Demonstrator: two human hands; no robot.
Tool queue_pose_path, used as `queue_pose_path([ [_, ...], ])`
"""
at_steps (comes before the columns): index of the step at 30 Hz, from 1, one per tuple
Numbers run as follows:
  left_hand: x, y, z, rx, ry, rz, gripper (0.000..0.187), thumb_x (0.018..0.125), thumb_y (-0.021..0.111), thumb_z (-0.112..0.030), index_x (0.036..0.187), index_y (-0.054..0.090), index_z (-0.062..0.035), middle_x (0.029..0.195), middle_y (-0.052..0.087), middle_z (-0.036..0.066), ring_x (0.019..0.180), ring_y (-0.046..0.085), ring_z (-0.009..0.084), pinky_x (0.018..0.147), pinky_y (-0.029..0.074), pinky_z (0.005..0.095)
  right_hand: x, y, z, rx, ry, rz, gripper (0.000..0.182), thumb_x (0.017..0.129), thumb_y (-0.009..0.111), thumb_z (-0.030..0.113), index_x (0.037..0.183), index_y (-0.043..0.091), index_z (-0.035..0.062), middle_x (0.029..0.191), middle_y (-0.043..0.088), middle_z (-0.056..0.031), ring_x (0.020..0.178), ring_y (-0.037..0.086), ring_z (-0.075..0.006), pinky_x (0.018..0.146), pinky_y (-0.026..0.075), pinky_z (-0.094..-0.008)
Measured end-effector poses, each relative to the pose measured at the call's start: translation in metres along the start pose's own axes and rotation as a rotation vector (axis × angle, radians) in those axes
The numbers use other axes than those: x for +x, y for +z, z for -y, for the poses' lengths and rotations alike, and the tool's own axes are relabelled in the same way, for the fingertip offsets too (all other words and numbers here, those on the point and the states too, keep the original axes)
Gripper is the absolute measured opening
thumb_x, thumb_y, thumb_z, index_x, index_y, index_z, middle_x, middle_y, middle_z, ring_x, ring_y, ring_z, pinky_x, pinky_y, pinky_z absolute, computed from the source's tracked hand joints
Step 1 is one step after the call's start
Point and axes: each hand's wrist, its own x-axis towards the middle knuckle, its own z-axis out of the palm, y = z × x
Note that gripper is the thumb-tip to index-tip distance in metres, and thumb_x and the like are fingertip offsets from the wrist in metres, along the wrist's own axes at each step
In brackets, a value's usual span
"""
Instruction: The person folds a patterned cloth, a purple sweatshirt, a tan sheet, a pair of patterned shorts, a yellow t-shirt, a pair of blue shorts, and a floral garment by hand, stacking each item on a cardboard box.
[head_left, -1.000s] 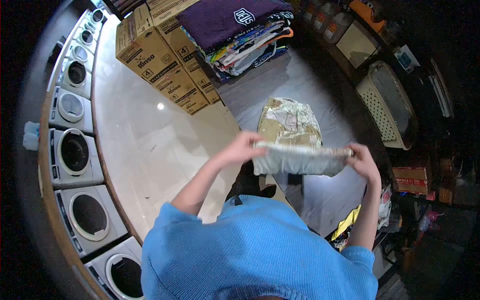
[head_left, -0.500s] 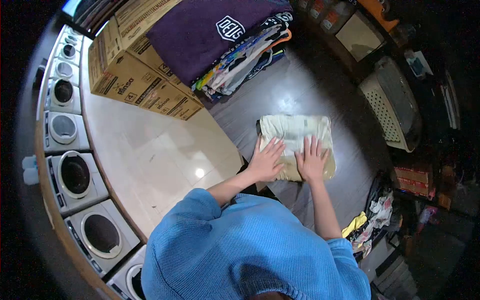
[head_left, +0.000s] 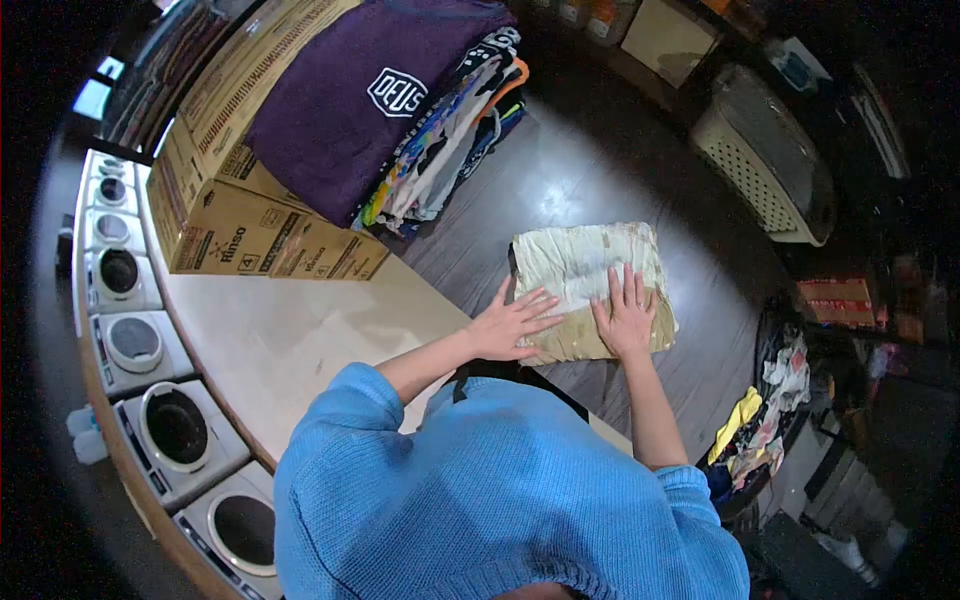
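Observation:
A folded cloth (head_left: 585,260), pale cream at the far side and tan at the near side, lies flat on the dark table (head_left: 480,225). It looks like a folded garment, though its kind is not clear. My left hand (head_left: 508,322) rests at its left edge, fingers spread and pointing across it. On the right part of the same cloth lies my right hand (head_left: 627,318), flat with fingers apart. Neither hand grips anything. A dark strip shows along the cloth's upper left edge.
A tall stack of folded clothes topped by a purple shirt (head_left: 330,100) stands beside Rinso cartons (head_left: 215,225). Loose clothes (head_left: 775,410) lie at the right. Farther off are a basket (head_left: 750,180) and a row of front-loading machines (head_left: 175,425) along the left.
The camera view has turned a little. My left hand has shifted outward to the cloth's left edge, its fingers more spread. My right hand stays on the cloth.

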Motion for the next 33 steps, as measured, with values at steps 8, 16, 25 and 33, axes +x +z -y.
queue_pose_path([
  [8,-0.001,-0.011,0.008,0.19,-0.437,-0.288,0.067,0.086,0.062,-0.029,0.145,0.037,-0.0064,0.153,0.03,0.018,0.14,0.029,0.0394,0.109,0.028,0.0566,-0.023,-0.006,0.028,-0.059,0.036,0.046,0.072,0.095,0.042,0.056,0.152,0.029,0.0123,0.158,0.023,-0.0119,0.145,0.021,-0.0291,0.116,0.008,-0.0574],
  [16,-0.012,-0.006,0.028,-0.931,-0.8,-0.328,0.043,0.078,0.079,-0.031,0.101,0.067,0.0032,0.085,0.068,0.004,0.079,0.06,0.0103,0.072,0.049,0.0286,-0.067,0.002,0.005,-0.026,-0.13,0.076,0.073,0.095,0.042,0.058,0.154,0.024,0.0184,0.162,0.016,-0.0022,0.149,0.014,-0.0232,0.119,0.007,-0.0533],
  [25,-0.049,0.02,0.029,-0.913,-0.803,-0.341,0.028,0.089,0.065,-0.02,0.104,0.066,0.0038,0.087,0.068,0.007,0.082,0.063,0.0162,0.077,0.049,0.032,-0.051,-0.013,0.007,-0.061,-0.019,0.121,0.06,0.1,0.036,0.047,0.15,0.032,0.0152,0.157,0.029,-0.0036,0.143,0.029,-0.0237,0.117,0.015,-0.0549],
  [33,-0.032,-0.013,-0.039,-0.316,-0.973,-0.336,0.07,0.091,0.051,-0.03,0.15,0.024,-0.0034,0.146,0.039,0.019,0.133,0.038,0.0377,0.107,0.033,0.0526,-0.041,-0.019,0.01,0.137,0.199,0.078,0.038,0.094,0.055,0.032,0.126,0.061,0.0121,0.15,0.039,-0.0084,0.137,0.036,-0.0281,0.112,0.023,-0.0558],
])
